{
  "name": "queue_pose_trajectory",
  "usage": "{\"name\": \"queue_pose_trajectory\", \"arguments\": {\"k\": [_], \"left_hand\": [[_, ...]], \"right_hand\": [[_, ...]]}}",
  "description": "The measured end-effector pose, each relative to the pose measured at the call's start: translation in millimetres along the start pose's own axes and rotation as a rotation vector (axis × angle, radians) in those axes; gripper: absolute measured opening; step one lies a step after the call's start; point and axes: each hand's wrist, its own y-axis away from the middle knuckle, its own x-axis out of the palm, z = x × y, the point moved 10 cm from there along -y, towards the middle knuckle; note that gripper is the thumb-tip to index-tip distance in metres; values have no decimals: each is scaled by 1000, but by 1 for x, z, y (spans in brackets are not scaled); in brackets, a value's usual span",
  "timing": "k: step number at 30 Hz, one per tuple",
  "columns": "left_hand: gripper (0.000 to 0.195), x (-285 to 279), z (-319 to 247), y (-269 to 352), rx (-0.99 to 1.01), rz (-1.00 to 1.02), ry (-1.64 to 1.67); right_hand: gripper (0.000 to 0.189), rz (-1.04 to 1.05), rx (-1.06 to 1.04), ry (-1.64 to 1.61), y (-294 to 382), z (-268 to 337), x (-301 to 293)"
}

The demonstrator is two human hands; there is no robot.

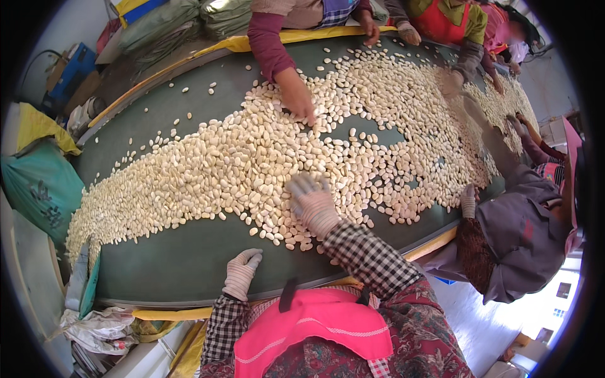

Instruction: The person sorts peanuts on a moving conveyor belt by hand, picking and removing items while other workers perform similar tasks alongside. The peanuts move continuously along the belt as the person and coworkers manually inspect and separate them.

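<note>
A wide layer of pale, large beans (pixel 212 170) lies on a dark green conveyor belt (pixel 175 260). My right hand (pixel 309 201), in a striped knit glove with greyish fingers, rests on the beans near the middle, blurred by motion, fingers apart; whether a bean is under it is hidden. My left hand (pixel 242 271), in a similar glove, is near the belt's close edge on bare green surface, fingers curled together; whether it holds anything cannot be seen. Across the belt, a co-worker's bare hand (pixel 298 97) reaches into the beans.
Several co-workers stand along both sides, one in a grey garment (pixel 520 231) at right. Yellow padding (pixel 172 314) lines the belt's edges. A green sack (pixel 42 189) bearing writing is at the left end, where beans narrow towards a metal guide (pixel 80 269). Stacked sacks (pixel 160 28) stand behind.
</note>
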Motion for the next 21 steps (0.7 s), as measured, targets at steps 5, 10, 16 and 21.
{"name": "queue_pose_trajectory", "arguments": {"k": [5, 10, 16, 21], "left_hand": [[22, -20, 1, 1, 17, 0, -55], [20, -29, 2, 0, -66, 44, 1], [33, -13, -14, 3, -136, 229, 302], [26, 21, -67, -1, 118, 257, 319]], "right_hand": [[43, 60, -113, -186, 30, 30, 6], [41, -150, 196, -2, 16, -63, -35], [41, 110, 398, 160, 64, -116, -28], [42, -404, 346, -289, 93, -64, -58]]}}
